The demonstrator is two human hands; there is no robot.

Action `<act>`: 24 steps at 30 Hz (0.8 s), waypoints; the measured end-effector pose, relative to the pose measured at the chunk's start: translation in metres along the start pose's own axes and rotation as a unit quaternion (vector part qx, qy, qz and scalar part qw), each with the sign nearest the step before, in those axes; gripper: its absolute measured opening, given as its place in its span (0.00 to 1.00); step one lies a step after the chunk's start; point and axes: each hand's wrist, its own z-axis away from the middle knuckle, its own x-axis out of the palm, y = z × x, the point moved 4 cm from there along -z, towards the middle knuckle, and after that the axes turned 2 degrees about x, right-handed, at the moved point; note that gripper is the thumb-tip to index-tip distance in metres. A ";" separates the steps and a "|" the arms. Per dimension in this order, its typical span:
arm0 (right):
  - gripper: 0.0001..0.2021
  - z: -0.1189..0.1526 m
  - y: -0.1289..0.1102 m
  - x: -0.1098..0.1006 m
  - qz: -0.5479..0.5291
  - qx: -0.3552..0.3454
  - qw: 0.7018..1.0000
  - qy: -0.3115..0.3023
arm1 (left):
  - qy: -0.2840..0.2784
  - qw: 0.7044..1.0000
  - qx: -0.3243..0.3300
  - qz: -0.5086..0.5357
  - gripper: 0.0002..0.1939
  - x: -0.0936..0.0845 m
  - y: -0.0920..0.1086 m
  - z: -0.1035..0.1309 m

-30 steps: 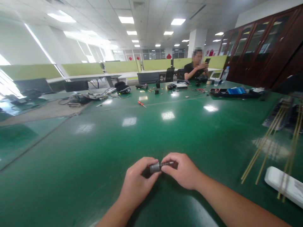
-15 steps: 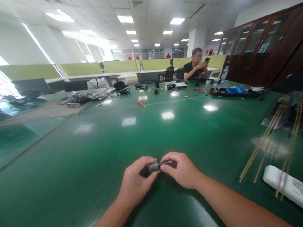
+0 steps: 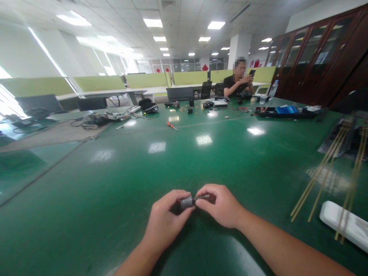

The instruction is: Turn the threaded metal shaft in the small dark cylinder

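Between my hands, a little above the green tabletop or close to it, is a small dark-grey metal cylinder (image 3: 186, 202) with a thin ridged shaft (image 3: 202, 197) pointing right. My left hand (image 3: 166, 216) pinches the cylinder between thumb and fingers. Thumb and fingers of my right hand (image 3: 220, 205) close around the shaft beside the cylinder's end. The shaft's tip shows against the right palm. My fingers partly cover both pieces, and whether they are one part or two I cannot tell.
A red-handled screwdriver (image 3: 171, 125) lies farther off on the green table (image 3: 129, 172). Thin wooden sticks (image 3: 316, 176) and a white case (image 3: 342, 222) are at the right. A black tray (image 3: 276, 114), cables and small parts line the far side, where a person (image 3: 235, 82) holds a phone.
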 end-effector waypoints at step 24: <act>0.04 -0.001 0.001 -0.001 -0.011 0.006 1.000 0.005 | 0.012 1.000 0.001 -0.002 0.09 0.000 0.001 -0.001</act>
